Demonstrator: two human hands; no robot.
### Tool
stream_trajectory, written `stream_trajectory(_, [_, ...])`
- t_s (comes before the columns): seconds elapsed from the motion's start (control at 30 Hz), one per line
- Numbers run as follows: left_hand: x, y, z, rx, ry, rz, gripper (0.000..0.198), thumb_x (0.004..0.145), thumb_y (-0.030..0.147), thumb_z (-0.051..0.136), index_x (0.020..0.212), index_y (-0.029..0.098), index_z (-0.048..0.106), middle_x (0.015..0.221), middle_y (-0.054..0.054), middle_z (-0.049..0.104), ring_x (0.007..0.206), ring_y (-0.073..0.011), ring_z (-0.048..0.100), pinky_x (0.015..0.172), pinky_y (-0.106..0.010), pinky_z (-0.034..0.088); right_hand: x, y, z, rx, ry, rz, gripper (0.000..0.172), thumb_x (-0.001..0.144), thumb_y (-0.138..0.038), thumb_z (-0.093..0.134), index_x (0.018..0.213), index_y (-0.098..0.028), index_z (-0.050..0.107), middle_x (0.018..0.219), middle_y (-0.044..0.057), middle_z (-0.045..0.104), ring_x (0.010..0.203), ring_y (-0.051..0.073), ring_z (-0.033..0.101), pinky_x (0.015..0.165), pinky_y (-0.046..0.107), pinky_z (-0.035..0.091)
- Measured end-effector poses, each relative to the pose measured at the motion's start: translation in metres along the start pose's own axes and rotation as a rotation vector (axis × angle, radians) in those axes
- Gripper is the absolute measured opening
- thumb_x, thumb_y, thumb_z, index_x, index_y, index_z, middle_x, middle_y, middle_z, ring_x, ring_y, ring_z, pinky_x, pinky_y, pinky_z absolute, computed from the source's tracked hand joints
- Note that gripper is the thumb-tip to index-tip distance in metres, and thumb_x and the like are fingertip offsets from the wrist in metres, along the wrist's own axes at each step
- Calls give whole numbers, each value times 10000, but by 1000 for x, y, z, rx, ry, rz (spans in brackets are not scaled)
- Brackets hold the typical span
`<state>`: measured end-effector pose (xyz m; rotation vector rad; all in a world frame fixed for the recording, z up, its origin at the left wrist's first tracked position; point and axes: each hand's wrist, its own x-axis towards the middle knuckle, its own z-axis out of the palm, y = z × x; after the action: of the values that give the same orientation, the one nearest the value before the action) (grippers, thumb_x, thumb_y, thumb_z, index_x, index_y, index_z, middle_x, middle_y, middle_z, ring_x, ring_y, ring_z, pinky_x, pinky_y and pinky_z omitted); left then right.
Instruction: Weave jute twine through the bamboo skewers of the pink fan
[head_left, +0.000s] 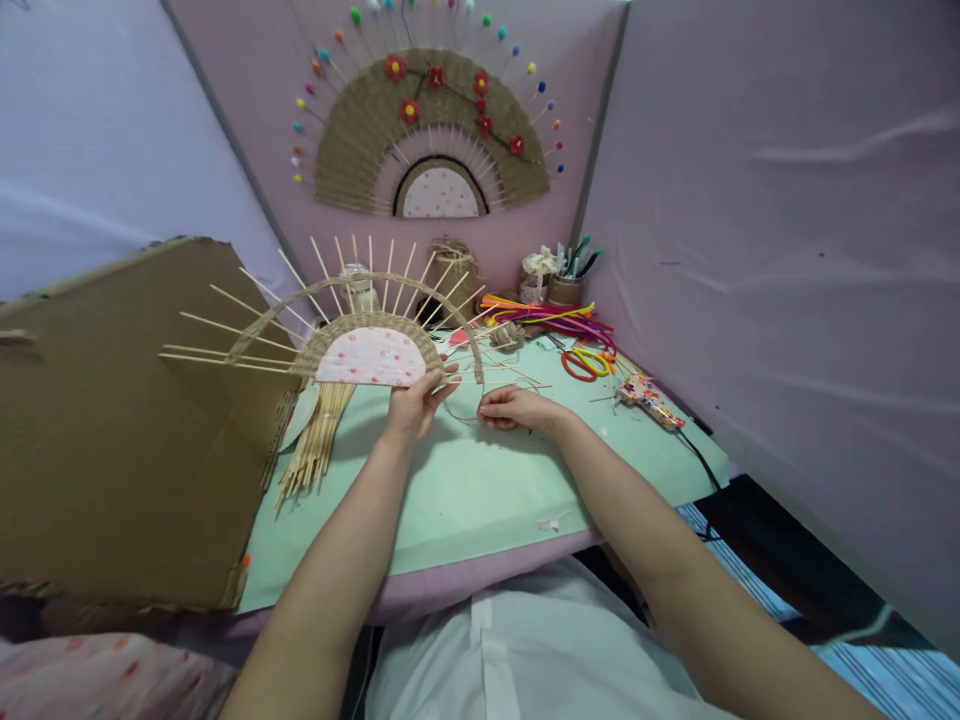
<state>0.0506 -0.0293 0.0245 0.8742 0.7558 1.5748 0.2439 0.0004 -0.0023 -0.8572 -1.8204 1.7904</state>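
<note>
A half-round fan frame (371, 355) is held up over the table, its pale centre dotted with pink and edged by woven twine. Thin wooden sticks spread out from it, and a woven twine arc (390, 278) crosses them farther out. My left hand (417, 403) grips the frame at its lower right edge, thumb in front. To the right, my right hand (516, 408) pinches a thin twine strand (463, 418) that runs toward the right end of the arc. Its fingers are closed together.
A bundle of sticks (319, 440) lies at left beside a big cardboard sheet (135, 430). Scissors (585, 362), coloured pipe cleaners (555, 318) and a patterned glue gun (651, 402) with a cord lie at right. Jars stand behind; a finished fan (442, 110) hangs on the wall.
</note>
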Motion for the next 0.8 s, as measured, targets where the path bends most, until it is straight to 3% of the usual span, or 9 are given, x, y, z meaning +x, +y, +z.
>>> stream_trajectory(0.13, [-1, 2, -2, 7, -61, -102, 253, 687, 159, 659, 939, 134, 655, 1010, -76, 683, 973, -218, 650, 818, -337, 550, 3, 1, -4, 29, 194, -94, 357, 699, -494, 660, 773, -145, 644, 592, -25, 524, 491, 57, 383, 465, 208, 242])
stream_trajectory(0.3, [1, 5, -4, 41, -50, -99, 253, 669, 155, 662, 921, 133, 667, 1026, -80, 684, 973, -230, 651, 774, -325, 565, 4, -2, -10, 40, 359, -132, 334, 658, -466, 694, 718, -145, 624, 572, -33, 476, 512, 69, 376, 486, 224, 241])
stream_trajectory(0.6, [7, 8, -11, 110, 9, -47, 231, 608, 156, 704, 832, 124, 661, 936, -83, 695, 943, -251, 658, 721, -310, 574, 4, 2, -17, 134, 359, -6, 311, 655, -408, 711, 680, -166, 517, 506, -73, 318, 424, 37, 235, 382, 200, 140])
stream_trajectory(0.8, [9, 4, -14, 158, 29, -24, 264, 590, 181, 723, 840, 132, 656, 949, -83, 681, 933, -258, 659, 715, -320, 567, 4, 4, -20, 125, 418, 82, 353, 632, -400, 741, 623, -179, 465, 499, -63, 337, 403, 24, 221, 343, 183, 128])
